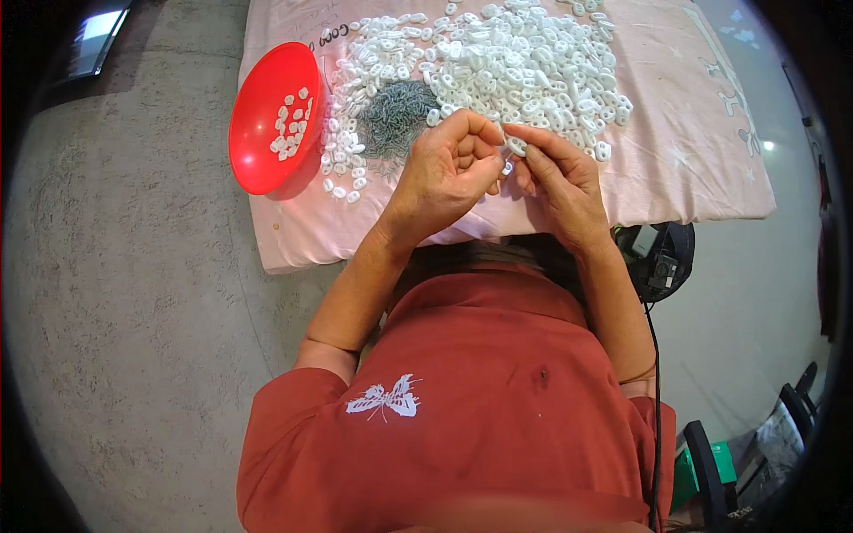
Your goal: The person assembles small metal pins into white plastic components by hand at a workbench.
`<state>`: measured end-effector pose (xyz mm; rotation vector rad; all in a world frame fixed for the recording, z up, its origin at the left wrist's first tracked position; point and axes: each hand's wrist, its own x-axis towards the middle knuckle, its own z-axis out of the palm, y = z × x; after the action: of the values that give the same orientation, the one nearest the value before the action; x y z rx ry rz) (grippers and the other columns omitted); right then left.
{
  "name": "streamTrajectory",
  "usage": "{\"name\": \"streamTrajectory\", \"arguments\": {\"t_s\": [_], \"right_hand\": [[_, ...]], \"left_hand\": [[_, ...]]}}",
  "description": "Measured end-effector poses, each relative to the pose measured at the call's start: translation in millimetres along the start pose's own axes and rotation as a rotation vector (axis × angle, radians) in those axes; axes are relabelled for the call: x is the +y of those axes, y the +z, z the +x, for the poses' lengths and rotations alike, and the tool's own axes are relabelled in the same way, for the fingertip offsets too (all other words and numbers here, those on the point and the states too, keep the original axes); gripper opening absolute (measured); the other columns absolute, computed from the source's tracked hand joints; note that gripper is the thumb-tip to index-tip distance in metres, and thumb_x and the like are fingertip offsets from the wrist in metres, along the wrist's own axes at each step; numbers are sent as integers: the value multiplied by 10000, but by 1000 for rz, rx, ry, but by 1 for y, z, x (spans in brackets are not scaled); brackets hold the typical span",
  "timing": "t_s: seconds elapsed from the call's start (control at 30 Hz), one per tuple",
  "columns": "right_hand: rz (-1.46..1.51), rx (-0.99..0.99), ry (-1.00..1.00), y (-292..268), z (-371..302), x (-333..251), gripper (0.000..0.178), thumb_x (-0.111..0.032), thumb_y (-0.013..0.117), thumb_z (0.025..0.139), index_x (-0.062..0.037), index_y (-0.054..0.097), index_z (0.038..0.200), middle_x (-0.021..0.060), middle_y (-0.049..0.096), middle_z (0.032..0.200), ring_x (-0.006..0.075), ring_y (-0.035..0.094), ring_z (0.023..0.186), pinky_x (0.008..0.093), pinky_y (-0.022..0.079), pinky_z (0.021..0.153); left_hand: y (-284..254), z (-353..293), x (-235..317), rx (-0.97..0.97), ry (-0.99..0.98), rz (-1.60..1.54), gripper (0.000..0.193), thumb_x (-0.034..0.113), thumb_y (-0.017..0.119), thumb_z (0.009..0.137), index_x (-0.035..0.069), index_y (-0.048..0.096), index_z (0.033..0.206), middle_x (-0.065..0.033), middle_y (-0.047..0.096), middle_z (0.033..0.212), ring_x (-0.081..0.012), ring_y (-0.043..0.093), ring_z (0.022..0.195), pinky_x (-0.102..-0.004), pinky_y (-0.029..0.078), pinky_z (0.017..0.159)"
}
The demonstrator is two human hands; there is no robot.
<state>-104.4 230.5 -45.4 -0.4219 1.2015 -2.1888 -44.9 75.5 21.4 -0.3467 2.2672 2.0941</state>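
Note:
Close together over the front part of the cloth-covered table, my two hands meet. My right hand pinches a small white oval plastic piece with two holes between thumb and fingers. My left hand is curled closed just beside it, thumb against fingers; whatever it grips is too small or hidden to name. Beneath the fingertips another small white piece shows in part. Behind my left hand lies a heap of small grey metal springs. A large spread of similar white oval pieces covers the table beyond both hands.
A red bowl with several small white pieces stands at the table's left edge. Pale pink cloth drapes the table. Below its right front edge sits a dark round object with devices, a black cable running down from it.

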Motion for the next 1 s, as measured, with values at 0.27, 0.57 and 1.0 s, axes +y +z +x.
{"name": "streamTrajectory", "arguments": {"t_s": [0.27,0.57,1.0], "right_hand": [[-15,-4,6,0,0,0,280,-65,489,995,10,619,1232,-7,561,762,58,504,698,195,405,637],[-67,-17,-46,0,0,2,270,-46,506,983,9,629,1217,11,570,819,70,526,704,210,431,638],[-60,15,-22,4,-1,-1,155,-49,532,976,28,576,1104,1,554,784,53,507,710,193,426,659]], "left_hand": [[1,1,0,7,0,23,136,-27,562,869,-34,536,1002,-33,614,780,-61,593,676,-199,490,576],[1,1,-1,8,6,42,129,-27,555,870,-27,537,997,-16,612,767,-40,578,671,-184,467,560],[2,1,-1,19,39,76,135,-33,552,869,-31,537,1003,-18,618,771,-33,573,684,-181,474,591]]}}
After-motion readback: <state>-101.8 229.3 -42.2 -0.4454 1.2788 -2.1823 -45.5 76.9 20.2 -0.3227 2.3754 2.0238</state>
